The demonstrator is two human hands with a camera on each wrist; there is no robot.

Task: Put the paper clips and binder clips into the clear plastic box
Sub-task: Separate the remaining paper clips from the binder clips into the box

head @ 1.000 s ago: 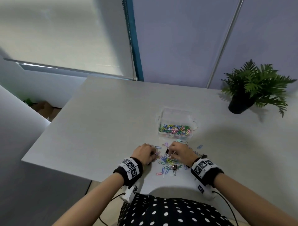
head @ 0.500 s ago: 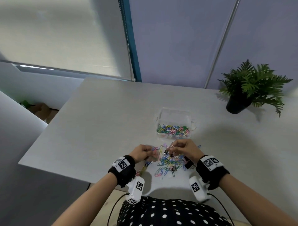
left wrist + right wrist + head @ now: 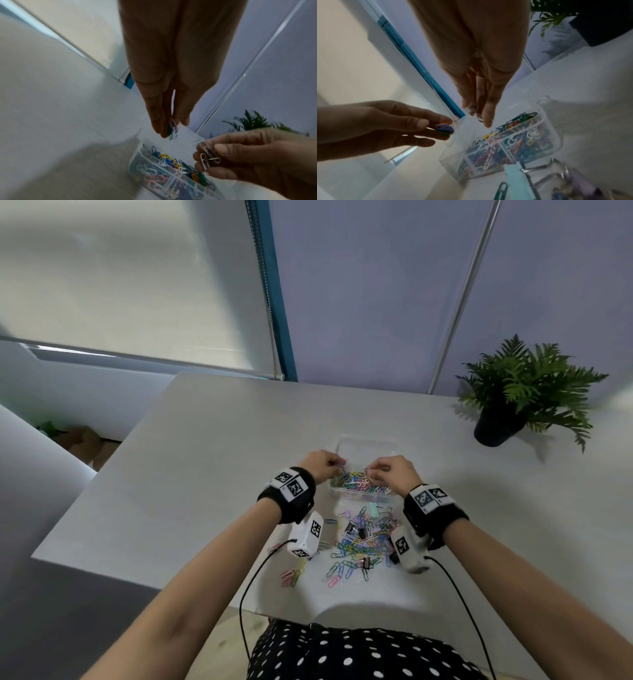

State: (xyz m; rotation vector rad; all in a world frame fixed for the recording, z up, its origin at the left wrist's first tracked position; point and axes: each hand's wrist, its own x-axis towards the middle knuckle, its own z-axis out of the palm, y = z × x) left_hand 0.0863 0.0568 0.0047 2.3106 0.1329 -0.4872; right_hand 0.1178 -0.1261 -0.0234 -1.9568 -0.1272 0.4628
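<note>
Over the clear plastic box (image 3: 366,470) at mid-table, two small bunches of paper clips are held, one in each hand. The left hand (image 3: 320,465), above the box's left end, pinches a few coloured clips (image 3: 172,127) at the fingertips; the right hand (image 3: 390,474), above the right part, pinches several white and silver clips (image 3: 206,157) between thumb and fingers. These clips are judged light, thin and springy, apt to hook into one another and slip from a loose pinch, so they are best gathered in small bunches and let go low over the box. The box itself looks light enough to be nudged; coloured clips already fill its compartments.

Nearer than the box, a loose pile of paper clips (image 3: 356,546) is spread on the table (image 3: 205,474), with black binder clips (image 3: 351,528) among it and a mint binder clip (image 3: 517,180) lying just beside the box's near wall. Binder clips are stiffer and bulkier, and are best taken by the body, not the wire handles. A potted plant (image 3: 524,392) stands well apart, far right. Nothing stands between pile and box.
</note>
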